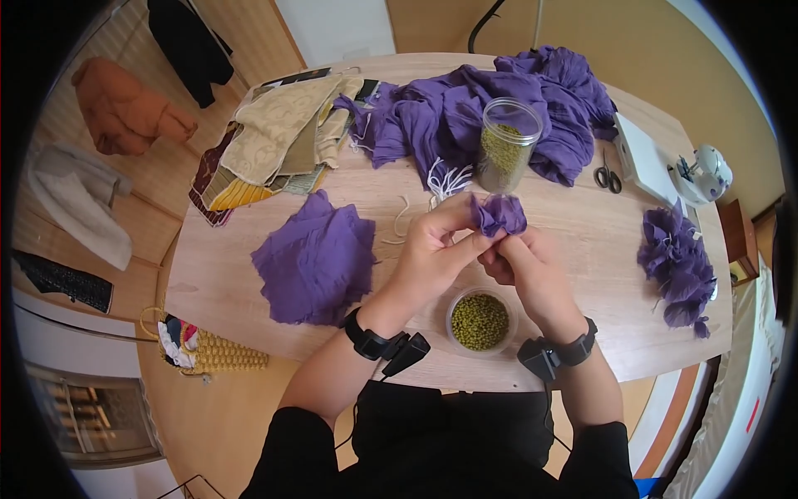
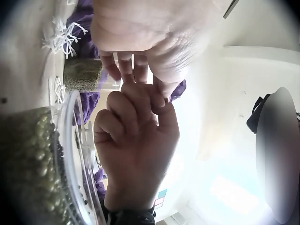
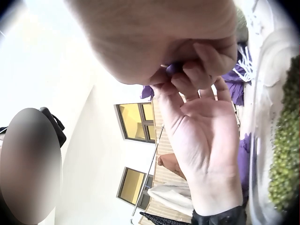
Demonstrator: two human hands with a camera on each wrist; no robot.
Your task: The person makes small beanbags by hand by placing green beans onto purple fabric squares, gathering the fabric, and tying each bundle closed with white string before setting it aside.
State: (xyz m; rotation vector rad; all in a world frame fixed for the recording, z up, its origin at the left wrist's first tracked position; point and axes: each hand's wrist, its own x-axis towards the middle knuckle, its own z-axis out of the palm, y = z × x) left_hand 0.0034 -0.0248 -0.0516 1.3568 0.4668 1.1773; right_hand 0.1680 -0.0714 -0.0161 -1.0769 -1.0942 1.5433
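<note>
A gathered piece of purple cloth (image 1: 499, 214) is pinched between both hands above the table's middle. My left hand (image 1: 436, 254) grips it from the left, thumb and fingers at its base. My right hand (image 1: 532, 270) pinches the same base from the right, its other fingers curled. In the right wrist view a small purple bulge (image 3: 173, 69) shows between the fingers. In the left wrist view a bit of the cloth (image 2: 178, 90) shows past the fingertips. Below the hands stands an open tub of green beans (image 1: 480, 322). What the cloth encloses is hidden.
Flat purple squares (image 1: 320, 258) lie stacked at left, patterned fabrics (image 1: 278, 137) behind them. A bean jar (image 1: 505, 150) and white strings (image 1: 449, 179) stand before crumpled purple cloth (image 1: 432, 108). Scissors (image 1: 608, 176), a small sewing machine (image 1: 706, 173) and purple bundles (image 1: 677, 262) are at right.
</note>
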